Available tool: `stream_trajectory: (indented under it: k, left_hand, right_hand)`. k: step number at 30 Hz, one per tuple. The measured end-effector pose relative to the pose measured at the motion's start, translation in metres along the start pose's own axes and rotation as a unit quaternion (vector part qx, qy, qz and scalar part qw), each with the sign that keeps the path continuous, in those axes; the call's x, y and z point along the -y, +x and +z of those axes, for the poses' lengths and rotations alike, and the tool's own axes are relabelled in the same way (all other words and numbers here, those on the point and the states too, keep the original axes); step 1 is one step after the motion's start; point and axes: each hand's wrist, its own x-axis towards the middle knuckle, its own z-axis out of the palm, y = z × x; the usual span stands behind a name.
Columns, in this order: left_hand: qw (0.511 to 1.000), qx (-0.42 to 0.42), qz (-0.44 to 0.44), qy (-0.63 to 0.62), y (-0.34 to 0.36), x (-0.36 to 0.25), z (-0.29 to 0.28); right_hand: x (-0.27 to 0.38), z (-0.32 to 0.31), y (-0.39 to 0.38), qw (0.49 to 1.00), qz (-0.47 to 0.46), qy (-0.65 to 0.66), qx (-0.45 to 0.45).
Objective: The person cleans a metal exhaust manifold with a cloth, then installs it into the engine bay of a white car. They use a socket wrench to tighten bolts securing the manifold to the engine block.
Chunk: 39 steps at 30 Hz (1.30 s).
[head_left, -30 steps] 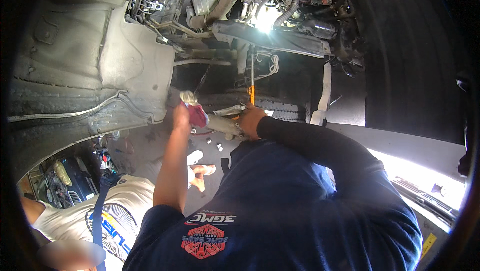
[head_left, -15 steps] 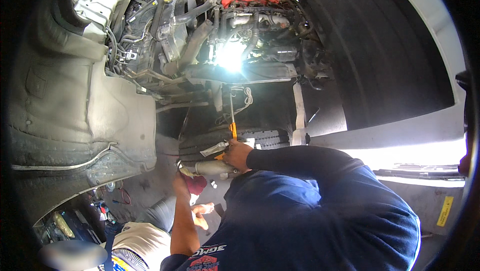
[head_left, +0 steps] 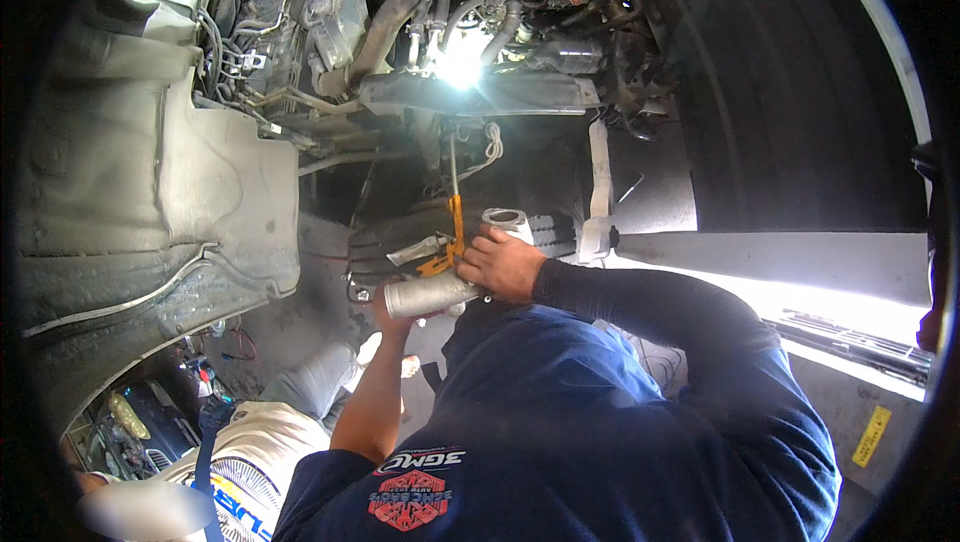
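**Working a metal cylinder under a raised vehicle**

Filling the top of the frame is the vehicle's underside [head_left: 170, 192], with hoses and engine parts [head_left: 470, 2] at upper centre lit by a bright lamp [head_left: 460, 67]. A dark wheel-arch liner [head_left: 780, 92] curves through the upper right. Across the lower centre and right spreads a person's navy shirt [head_left: 560, 422], its long sleeve [head_left: 660, 307] reaching up toward mid-frame. At lower left is a second person in a white shirt [head_left: 250, 462].

Just below centre, a silver metal cylinder [head_left: 430, 294] lies roughly level. The left hand [head_left: 390, 310] is curled around it from beneath, mostly hidden behind it. The right hand [head_left: 503, 264] is closed over the cylinder's right end. Just above it stands an orange-handled tool [head_left: 455, 232]; whether the fingers touch it cannot be told.
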Motion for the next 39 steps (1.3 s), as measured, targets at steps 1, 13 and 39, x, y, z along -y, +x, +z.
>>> stream_trajectory:
  k: [1,13,39]
  left_hand:
    - [0.996,-0.003,0.093,0.018,0.008,-0.012,0.006]
    - [0.948,0.119,0.065,0.287,0.074,-0.100,0.060]
    - [0.791,-0.020,-0.255,-0.555,0.305,-0.323,0.066]
  right_hand:
    - [-0.002,-0.005,-0.002,1.000,0.001,-0.011,-0.011]
    - [-0.085,-0.103,-0.031,0.999,-0.012,0.024,-0.025]
    - [-0.190,-0.148,0.013,0.765,0.312,0.234,-0.513]
